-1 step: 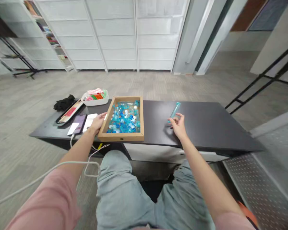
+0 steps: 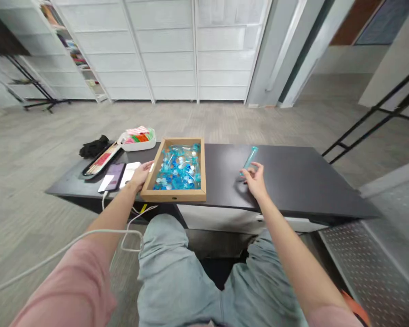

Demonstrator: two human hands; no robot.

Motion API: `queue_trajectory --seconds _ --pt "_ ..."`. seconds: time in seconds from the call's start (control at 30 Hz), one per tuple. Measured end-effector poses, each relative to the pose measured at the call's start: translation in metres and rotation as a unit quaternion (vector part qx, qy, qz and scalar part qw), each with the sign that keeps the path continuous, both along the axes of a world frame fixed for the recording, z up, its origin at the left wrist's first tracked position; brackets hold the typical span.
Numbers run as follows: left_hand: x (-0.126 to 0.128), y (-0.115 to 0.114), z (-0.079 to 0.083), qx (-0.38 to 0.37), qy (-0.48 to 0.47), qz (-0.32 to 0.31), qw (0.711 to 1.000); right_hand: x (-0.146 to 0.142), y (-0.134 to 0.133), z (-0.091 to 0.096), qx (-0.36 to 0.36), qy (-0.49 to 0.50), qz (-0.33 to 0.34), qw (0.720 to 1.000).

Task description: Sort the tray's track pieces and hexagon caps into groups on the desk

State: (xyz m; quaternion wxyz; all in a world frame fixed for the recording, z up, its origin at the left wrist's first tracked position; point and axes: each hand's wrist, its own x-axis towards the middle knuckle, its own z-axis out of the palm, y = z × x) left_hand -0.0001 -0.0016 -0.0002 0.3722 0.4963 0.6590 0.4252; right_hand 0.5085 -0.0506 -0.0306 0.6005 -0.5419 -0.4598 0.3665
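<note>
My right hand [image 2: 255, 179] pinches the lower end of a translucent turquoise strip-like tube [image 2: 250, 158], tilted with its top to the right, just above the dark tabletop. At the left, my left hand [image 2: 142, 175] has its fingers against the left wall of a shallow brown cardboard box [image 2: 173, 196], gripping its side. Inside the box lies a jumble of small blue, white and clear plastic pieces [image 2: 179, 169]; their exact kind is too small to tell.
Left of the box on the table [image 2: 293, 177] are a phone [image 2: 112, 176] with a cable, a white card-like item [image 2: 128, 171], a black tray [image 2: 100, 161] of sticks, a white basket [image 2: 138, 146] of colourful packets and a black cloth-like bundle [image 2: 93, 147].
The whole view has shifted very slightly. Both hands, the box and the turquoise tube keep their places relative to each other.
</note>
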Motion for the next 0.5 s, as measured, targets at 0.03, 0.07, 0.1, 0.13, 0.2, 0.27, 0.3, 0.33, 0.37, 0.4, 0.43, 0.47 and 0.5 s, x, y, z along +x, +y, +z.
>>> queue_trajectory --seconds 0.03,0.07,0.1,0.13,0.2,0.27,0.3,0.33,0.37,0.4,0.43,0.47,0.5 --pt "0.0 -0.001 0.0 0.004 0.005 -0.004 1.0 0.001 0.001 -0.001 -0.003 -0.004 0.003 1.0" --pt "0.0 -0.003 -0.001 0.011 0.012 -0.009 1.0 0.003 0.002 -0.002 -0.004 -0.008 0.005 1.0" --pt "0.001 -0.004 -0.002 0.018 0.023 -0.015 0.999 0.004 0.003 -0.004 -0.006 -0.012 0.006 1.0" --pt "0.001 -0.005 -0.003 0.027 0.037 -0.022 0.999 0.005 0.003 -0.005 -0.006 -0.017 0.007 1.0" --pt "0.003 -0.005 -0.006 0.049 0.074 -0.034 0.995 0.007 0.005 -0.008 -0.005 -0.023 0.007 1.0" --pt "0.003 -0.004 -0.011 0.072 0.123 -0.043 0.989 0.01 0.006 -0.012 -0.004 -0.028 0.004 1.0" --pt "0.003 -0.003 -0.013 0.082 0.151 -0.046 0.984 0.011 0.007 -0.014 -0.004 -0.03 0.003 1.0" --pt "0.003 -0.001 -0.015 0.088 0.178 -0.05 0.979 0.012 0.009 -0.016 -0.004 -0.033 0.002 0.999" --pt "0.002 0.001 -0.017 0.092 0.203 -0.054 0.973 0.013 0.01 -0.018 -0.003 -0.037 0.0 0.999" --pt "0.002 0.002 -0.018 0.094 0.226 -0.06 0.968 0.014 0.011 -0.019 -0.002 -0.041 -0.002 0.999" --pt "0.002 0.004 -0.02 0.095 0.245 -0.067 0.962 0.014 0.011 -0.02 0.001 -0.047 -0.004 0.999" --pt "0.002 0.005 -0.021 0.096 0.262 -0.072 0.957 0.015 0.012 -0.02 0.003 -0.055 -0.006 0.998" --pt "0.002 0.006 -0.022 0.095 0.277 -0.078 0.953 0.015 0.012 -0.02 0.006 -0.065 -0.006 0.998"
